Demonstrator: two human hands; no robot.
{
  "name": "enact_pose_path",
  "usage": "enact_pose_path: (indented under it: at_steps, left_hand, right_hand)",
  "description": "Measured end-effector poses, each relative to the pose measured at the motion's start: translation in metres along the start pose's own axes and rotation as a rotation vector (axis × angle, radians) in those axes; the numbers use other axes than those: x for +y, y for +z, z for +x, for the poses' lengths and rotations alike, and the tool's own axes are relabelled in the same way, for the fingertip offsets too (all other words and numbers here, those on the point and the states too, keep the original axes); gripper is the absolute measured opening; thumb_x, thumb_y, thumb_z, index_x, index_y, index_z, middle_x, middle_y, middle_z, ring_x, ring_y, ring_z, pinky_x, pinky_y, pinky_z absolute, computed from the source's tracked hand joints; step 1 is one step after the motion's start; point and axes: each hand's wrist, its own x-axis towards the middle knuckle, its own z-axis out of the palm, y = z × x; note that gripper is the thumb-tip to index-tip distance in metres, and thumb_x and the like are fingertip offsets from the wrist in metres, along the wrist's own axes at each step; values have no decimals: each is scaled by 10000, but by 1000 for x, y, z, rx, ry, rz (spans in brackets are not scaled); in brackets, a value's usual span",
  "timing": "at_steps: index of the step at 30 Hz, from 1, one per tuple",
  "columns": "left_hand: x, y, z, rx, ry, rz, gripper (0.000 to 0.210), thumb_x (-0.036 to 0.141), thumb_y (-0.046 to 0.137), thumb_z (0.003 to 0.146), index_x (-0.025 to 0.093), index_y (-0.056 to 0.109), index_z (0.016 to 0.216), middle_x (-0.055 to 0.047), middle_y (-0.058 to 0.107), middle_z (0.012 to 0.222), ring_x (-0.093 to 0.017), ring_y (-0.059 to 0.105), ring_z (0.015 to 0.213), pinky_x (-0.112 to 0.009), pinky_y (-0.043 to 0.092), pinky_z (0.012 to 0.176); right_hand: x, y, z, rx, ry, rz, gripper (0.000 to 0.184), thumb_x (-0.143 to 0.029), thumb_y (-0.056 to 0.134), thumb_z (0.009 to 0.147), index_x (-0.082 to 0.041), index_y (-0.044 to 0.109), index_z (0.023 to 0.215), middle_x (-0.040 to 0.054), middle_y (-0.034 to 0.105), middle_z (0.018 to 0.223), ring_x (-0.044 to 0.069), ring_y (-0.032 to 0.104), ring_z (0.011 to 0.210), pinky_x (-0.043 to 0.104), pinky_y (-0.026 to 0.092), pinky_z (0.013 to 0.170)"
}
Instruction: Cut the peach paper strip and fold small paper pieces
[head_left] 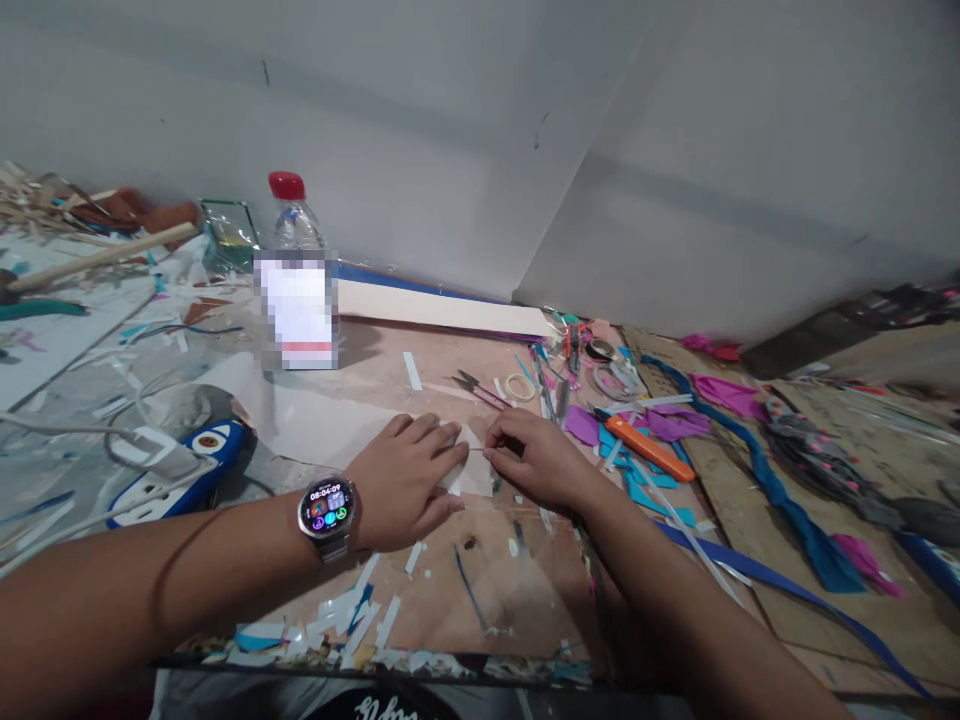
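My left hand lies flat on a sheet of white paper, its fingers spread and pointing right. A round smartwatch is on that wrist. Thumb and forefinger of my right hand are pinched together at the paper's right end, by a thin dark line; whatever is between them is too small to make out. Just beyond the right hand lie small scissors, partly covered by it. An orange utility knife rests among blue and purple scraps to the right.
A red-capped bottle stands at the back left, its lower part blurred out. A blue and white power strip with cables sits left. Behind are a long white strip and tape rolls. A blue ribbon crosses cardboard at right.
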Motion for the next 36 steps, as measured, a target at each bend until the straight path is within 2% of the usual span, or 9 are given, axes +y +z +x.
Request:
enact_pose_path:
  at_steps: [7,13,18,23,31,36]
  left_hand:
    - [-1,2,-1,7,4,2,546,522,494,1011,205,521,1455,-125,522,1554,-359,457,1384,-527,347,1092]
    - [1,0,0,11,3,-3,523,509,520,1001,195,548,1417,-126,534,1528,-359,463,1362,-532,363,1075]
    - [1,-1,1,5,3,-2,520,501,539,991,197,548,1413,-130,537,1522,-357,475,1345,-536,372,1063]
    - [0,0,0,-5,3,5,530,506,520,998,191,540,1423,-133,527,1533,-368,462,1364,-535,370,1064]
    - [1,1,0,-6,-7,1,485,523,513,1003,165,576,1325,-139,545,1533,-353,464,1389,-516,348,1095]
    - [1,2,0,0,-18,-5,525,517,524,998,154,541,1377,-159,544,1525,-353,469,1385,-513,351,1101]
  right_hand:
    - [0,3,-1,7,22,22,52,-148,643,864,-188,630,833,29,658,842,174,584,778,289,433,725]
    - [-3,8,-4,25,106,75,64,-204,595,926,-196,657,910,-14,634,726,142,547,637,256,406,593]
    - [-2,13,-3,85,145,176,169,-251,586,964,-199,715,1060,27,735,871,164,619,722,276,473,662]
    - [-3,13,-2,80,88,157,165,-259,604,975,-212,761,982,54,767,942,197,684,849,319,508,797]
    - [-2,15,0,90,42,125,134,-182,636,921,-194,761,969,54,740,887,180,656,782,300,495,731]
    - [-2,16,-1,110,86,137,143,-189,655,901,-186,757,1002,44,731,862,163,639,731,279,485,680]
